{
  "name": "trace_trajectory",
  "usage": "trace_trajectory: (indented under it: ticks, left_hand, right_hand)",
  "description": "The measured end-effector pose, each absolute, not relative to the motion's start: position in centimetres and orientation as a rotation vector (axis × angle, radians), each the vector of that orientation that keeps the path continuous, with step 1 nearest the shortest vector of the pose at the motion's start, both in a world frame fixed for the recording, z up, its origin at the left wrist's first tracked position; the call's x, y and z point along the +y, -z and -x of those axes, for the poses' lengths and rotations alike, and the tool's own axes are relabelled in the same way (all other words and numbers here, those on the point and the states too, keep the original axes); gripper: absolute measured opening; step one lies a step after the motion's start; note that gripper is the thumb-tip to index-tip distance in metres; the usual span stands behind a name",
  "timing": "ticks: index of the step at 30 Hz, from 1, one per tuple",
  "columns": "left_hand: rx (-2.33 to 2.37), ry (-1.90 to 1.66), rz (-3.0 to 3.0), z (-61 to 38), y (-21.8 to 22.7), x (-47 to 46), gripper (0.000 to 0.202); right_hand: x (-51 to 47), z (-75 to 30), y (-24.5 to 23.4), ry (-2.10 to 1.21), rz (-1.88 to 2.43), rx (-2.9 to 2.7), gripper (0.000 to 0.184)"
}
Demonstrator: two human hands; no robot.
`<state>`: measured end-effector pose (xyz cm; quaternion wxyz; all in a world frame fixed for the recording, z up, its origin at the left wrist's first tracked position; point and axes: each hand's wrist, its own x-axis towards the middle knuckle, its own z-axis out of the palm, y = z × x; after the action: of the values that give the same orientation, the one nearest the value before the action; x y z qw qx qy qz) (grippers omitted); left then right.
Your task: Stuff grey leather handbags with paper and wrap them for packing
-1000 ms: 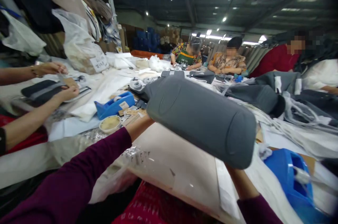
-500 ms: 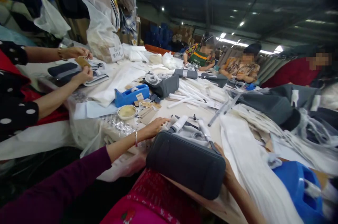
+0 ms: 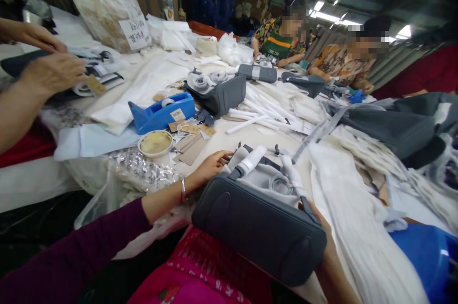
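Note:
A dark grey handbag point(image 3: 257, 227) rests tilted at the table's near edge, its broad side facing me. Its handles point(image 3: 250, 161) are wrapped in white padding, and a coiled strap point(image 3: 280, 183) in clear wrap lies between them. My left hand point(image 3: 212, 166) is at the bag's upper left end, with its fingers on the far rim and the thumb side partly hidden. Around the right end of the bag curls my right hand point(image 3: 318, 220), most of its fingers hidden behind the bag.
Left of the bag are a blue tape dispenser point(image 3: 162, 112), a round tin of pale paste point(image 3: 155, 143) and cardboard tags point(image 3: 193, 129). White padding strips point(image 3: 343, 199) lie right. Another grey bag point(image 3: 223, 94) stands beyond. A co-worker's hands point(image 3: 53, 72) work at left; other people sit across.
My view has shifted, so the bag appears a little larger and lower right. Both my hands stay at its ends. The co-worker's hands at left have moved over the item there.

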<state>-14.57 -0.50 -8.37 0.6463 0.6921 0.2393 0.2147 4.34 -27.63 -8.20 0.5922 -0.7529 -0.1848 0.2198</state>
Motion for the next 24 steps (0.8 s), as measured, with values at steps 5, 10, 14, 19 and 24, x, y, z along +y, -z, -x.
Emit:
trace_trajectory:
  ticks: [5, 10, 14, 19, 24]
  left_hand:
    - [0.566, -0.638, -1.669, 17.4, 5.5, -1.4, 0.035]
    - [0.474, -0.718, -1.990, 19.5, 2.0, -3.5, 0.035]
    - [0.102, -0.623, -2.396, 17.9, -0.9, -5.2, 0.040]
    - [-0.294, -0.289, -2.739, 14.4, -3.0, -8.4, 0.062]
    - [-0.195, -0.152, -2.904, 13.3, -2.8, -10.3, 0.050]
  right_hand:
    - [-28.2, -4.4, 3.8, -0.327, 1.821, -0.498, 0.051]
    - [-27.6, -4.8, 2.1, -0.593, 1.767, -0.422, 0.049]
    - [-26.7, -5.3, 2.4, -0.924, 1.583, -0.312, 0.049]
    - [-26.2, -5.2, 2.8, -0.999, 1.441, -0.324, 0.044]
    - [-26.9, -4.5, 3.6, -0.929, 1.390, -0.338, 0.038]
